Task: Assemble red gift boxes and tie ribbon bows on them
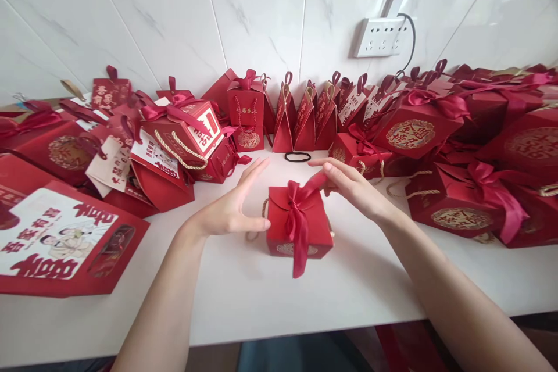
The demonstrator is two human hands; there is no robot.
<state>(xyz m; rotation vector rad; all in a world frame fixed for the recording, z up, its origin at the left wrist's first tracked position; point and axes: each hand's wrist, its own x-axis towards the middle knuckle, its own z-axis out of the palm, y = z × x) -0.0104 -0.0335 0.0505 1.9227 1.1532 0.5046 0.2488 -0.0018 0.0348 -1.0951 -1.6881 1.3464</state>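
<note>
A small red gift box (279, 232) with a gold round emblem stands on the white table in front of me. A red satin ribbon (296, 215) is tied in a knot over its lid, one tail hanging down the front and the other pointing up to the right. My left hand (235, 206) is open at the box's left side, thumb at its edge and fingers spread upward. My right hand (351, 186) is at the upper right corner by the raised ribbon tail, fingers stretched out and partly overlapping. Rope handles (264, 209) show at the box's sides.
Red gift boxes with ribbons (410, 128) crowd the right side. More boxes (183, 133) pile up at the left, with a large printed gift bag (65, 244) nearer. A black ring-shaped band (297, 157) lies behind the box. A power strip (381, 38) hangs on the tiled wall.
</note>
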